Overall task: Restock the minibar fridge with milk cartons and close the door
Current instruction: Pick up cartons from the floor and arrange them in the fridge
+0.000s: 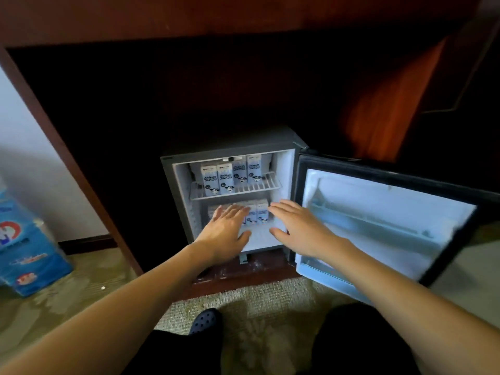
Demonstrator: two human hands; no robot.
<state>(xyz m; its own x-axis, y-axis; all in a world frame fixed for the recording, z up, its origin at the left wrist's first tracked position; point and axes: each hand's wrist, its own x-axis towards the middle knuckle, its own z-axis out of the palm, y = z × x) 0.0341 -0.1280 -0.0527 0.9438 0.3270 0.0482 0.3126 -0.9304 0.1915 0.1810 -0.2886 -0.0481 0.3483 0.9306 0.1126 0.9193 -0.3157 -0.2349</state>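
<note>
At the far left, on the carpet beside a dark wooden cabinet, stands a blue printed pack [27, 250], wrapped in shiny film; what it holds cannot be read. To its right, set low inside the cabinet recess, is a small grey fridge [173, 185] with its door open. On the wire upper shelf [259, 186] stand four milk cartons [226, 178], upright in a row, the two left ones nearer the front. Below, on the lower shelf, more cartons [262, 212] stand at the back; two show clearly, and at least one more is hidden behind the left hand, so the full count cannot be told. The left hand [226, 231] hovers flat before the lower compartment, fingers spread apart and holding nothing. Just to its right the right hand [299, 228] does the same, fingers splayed and empty. Whether either touches a carton cannot be told. The cartons look like small stiff paper boxes, light, likely smooth and perhaps a little slick; squeezed hard, the sides would probably dent, so the best hold is across the two broad faces near the middle. Farthest right, the fridge door [384, 223] swings wide toward the viewer, its white inner racks bare; it is rigid and should push shut from its outer edge.
</note>
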